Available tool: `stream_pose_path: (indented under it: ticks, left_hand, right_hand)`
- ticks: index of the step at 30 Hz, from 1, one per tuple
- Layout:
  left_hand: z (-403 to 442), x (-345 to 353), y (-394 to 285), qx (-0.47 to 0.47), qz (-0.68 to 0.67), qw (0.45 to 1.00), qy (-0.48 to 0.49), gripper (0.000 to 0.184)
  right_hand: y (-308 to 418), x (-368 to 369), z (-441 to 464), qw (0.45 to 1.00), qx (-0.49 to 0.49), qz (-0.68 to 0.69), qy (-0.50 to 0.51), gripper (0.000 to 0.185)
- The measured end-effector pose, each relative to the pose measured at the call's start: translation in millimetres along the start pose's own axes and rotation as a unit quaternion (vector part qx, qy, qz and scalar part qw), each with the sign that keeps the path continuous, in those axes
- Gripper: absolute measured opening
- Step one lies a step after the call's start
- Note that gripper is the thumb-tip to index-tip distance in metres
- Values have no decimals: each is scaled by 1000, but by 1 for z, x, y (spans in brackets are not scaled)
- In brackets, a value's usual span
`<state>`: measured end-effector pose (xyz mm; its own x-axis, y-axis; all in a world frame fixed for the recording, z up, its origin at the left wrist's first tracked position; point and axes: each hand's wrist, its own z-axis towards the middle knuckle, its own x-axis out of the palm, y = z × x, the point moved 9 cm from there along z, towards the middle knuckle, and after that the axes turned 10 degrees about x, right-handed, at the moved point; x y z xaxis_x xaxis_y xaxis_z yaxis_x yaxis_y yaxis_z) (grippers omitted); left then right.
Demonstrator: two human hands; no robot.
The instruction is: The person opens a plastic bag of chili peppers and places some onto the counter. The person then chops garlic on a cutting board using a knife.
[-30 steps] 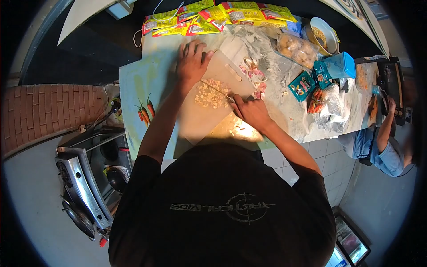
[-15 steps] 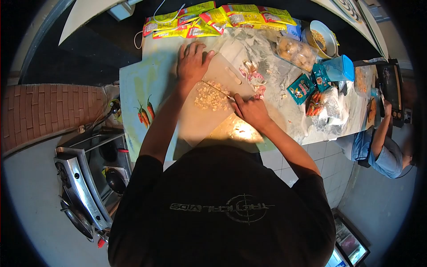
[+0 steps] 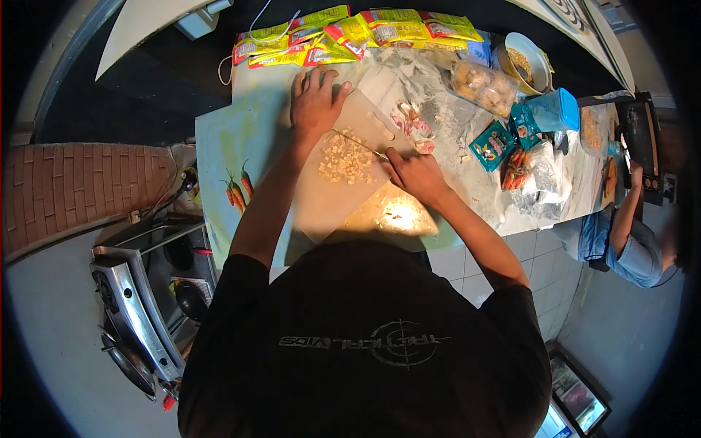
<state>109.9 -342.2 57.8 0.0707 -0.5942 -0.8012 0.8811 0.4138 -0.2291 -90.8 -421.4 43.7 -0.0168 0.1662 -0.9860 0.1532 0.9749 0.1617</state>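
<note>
My right hand (image 3: 420, 177) is closed around the handle of a knife (image 3: 358, 141). Its thin blade points up and left, along the far edge of a pile of chopped pale pieces, possibly garlic (image 3: 347, 162). The pile rests on a whitish cutting board (image 3: 314, 212) with a handle slot at its upper right. Flat on the board's upper left corner lies my left hand (image 3: 315, 106), fingers apart and near the blade's tip. Papery peelings (image 3: 415, 125) are scattered just right of the board.
Yellow-red packets (image 3: 387, 29) line the back edge. Chillies (image 3: 237, 191) lie left. Toward the right are a bag of round pieces (image 3: 483, 86), green sachets (image 3: 491, 146), a blue container (image 3: 558, 111) and a bowl (image 3: 537, 55). Another person (image 3: 624, 244) stands far right; a stove (image 3: 135, 306) is left.
My right hand has shifted very slightly with the knife, whose blade stays by the far side of the pile. My left hand keeps its place on the board.
</note>
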Motion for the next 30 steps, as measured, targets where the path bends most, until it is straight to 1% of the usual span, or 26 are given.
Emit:
stream_pose_path:
  ticks: [4,7,10,12,16,18,19,21,22,24,26,28,30]
  left_hand:
    - [0,4,0,8,3,1000,8,39]
    - [1,-2,-5,15,6,1000,2,41]
    - [-8,-2,-7,0,6,1000,5,42]
    - [-16,4,-7,-12,10,999,36,41]
    - [-10,1,-11,1,33,999,29,41]
    - [-10,-7,-16,15,26,999,11,41]
    - [-9,-10,-15,13,29,999,13,41]
    - [-12,-16,-16,-1,15,1000,-9,41]
    - [-17,-13,-16,-2,14,1000,-6,41]
    - [-19,-3,-11,-25,25,999,29,40]
    - [-14,-2,-11,-25,30,999,30,40]
    - [-12,-4,-11,-26,36,999,30,41]
    - [-14,-6,-9,-48,22,997,48,37]
  right_hand:
    - [-3,-2,-1,1000,-6,19,-6,30]
    - [-2,-7,-1,1000,-13,17,21,29]
    - [-2,-5,-8,997,1,57,50,29]
    - [-1,5,-12,999,-11,29,36,28]
    - [-5,9,-12,999,3,33,34,29]
    - [1,0,-14,999,-30,-2,-22,30]
    - [1,-2,-11,999,-33,1,-22,30]
    - [-7,-4,-10,999,-20,39,20,30]
    - [-9,1,-10,999,-19,41,23,30]
    - [-9,6,-7,998,-40,37,29,31]
    - [-10,1,-5,998,-42,39,20,31]
    - [-11,1,-3,997,-46,44,35,31]
    - [-8,-6,-3,997,-40,46,47,30]
